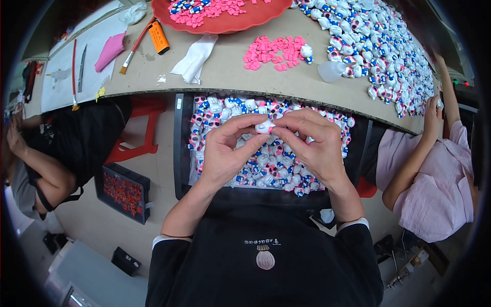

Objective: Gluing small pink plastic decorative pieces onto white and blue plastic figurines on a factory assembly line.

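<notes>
Between the left fingers (240, 123) and the right fingers (302, 123), a small white-and-pink figurine (264, 126) is getting a narrow pinch, thumbs and forefingers bracing it, likely because something this little and rounded is needing support from both sides. Directly beneath the fingers, a black bin (182, 128) is lying crammed with glossy white, blue and pink figurines (261, 166), probably serving to catch any slip. Beyond the fingers, on the bench (225, 77), chunky pink pieces (273, 53) are lying loosely scattered; to the fingers' right, a translucent squeeze bottle (330, 73) is resting beside a mounded figurine heap (388, 56). Farther ahead, a scalloped red dish (215, 29) is holding more.
</notes>
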Tool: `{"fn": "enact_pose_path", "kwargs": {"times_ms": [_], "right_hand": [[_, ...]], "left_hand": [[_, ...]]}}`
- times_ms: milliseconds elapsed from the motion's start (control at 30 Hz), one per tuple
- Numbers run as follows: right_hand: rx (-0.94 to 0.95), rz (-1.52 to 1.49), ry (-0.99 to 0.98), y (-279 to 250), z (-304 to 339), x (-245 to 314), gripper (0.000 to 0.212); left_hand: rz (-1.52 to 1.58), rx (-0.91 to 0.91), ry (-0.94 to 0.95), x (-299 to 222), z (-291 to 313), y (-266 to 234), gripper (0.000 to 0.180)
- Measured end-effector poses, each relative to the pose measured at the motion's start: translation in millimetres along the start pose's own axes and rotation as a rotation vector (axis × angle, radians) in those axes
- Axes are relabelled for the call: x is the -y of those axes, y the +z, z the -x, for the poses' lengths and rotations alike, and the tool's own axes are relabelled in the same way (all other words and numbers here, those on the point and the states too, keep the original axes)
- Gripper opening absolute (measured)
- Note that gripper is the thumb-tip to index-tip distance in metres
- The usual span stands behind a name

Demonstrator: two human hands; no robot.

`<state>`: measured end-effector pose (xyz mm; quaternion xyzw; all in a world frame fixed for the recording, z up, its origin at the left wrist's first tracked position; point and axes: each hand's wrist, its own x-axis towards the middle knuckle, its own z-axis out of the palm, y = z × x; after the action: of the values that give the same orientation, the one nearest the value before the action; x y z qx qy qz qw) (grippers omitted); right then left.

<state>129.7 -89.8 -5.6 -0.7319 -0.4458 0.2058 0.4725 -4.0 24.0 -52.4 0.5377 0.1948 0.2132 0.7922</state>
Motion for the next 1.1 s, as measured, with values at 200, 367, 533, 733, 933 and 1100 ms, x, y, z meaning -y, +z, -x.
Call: {"fn": "enact_pose_path", "kwargs": {"times_ms": [200,367,533,733,933,1100], "right_hand": [[-0.061,0.126,-0.173,7.2,4.7,-6.3,0.017],[-0.079,0.104,-0.197,11.4,7.5,-7.8,0.017],[-0.106,0.101,-0.216,16.7,13.6,-13.4,0.018],[-0.029,0.044,-0.117,22.1,38.5,-26.6,0.012],[-0.413,0.027,0.125,-34.6,24.9,-49.0,0.016],[-0.533,-0.016,0.184,-54.9,-13.4,-58.5,0.038]], "left_hand": [[-0.111,-0.066,-0.065,-7.9,2.5,10.2,0.033],[-0.133,-0.065,-0.022,-4.7,4.2,9.4,0.034],[-0.142,-0.06,0.006,-1.4,6.4,8.6,0.034],[-0.39,0.008,-0.108,7.5,24.1,1.8,0.03],[-0.917,0.185,0.167,-8.2,18.2,3.0,0.027],[-1.061,0.055,0.443,-30.5,-64.2,35.5,0.022]]}}
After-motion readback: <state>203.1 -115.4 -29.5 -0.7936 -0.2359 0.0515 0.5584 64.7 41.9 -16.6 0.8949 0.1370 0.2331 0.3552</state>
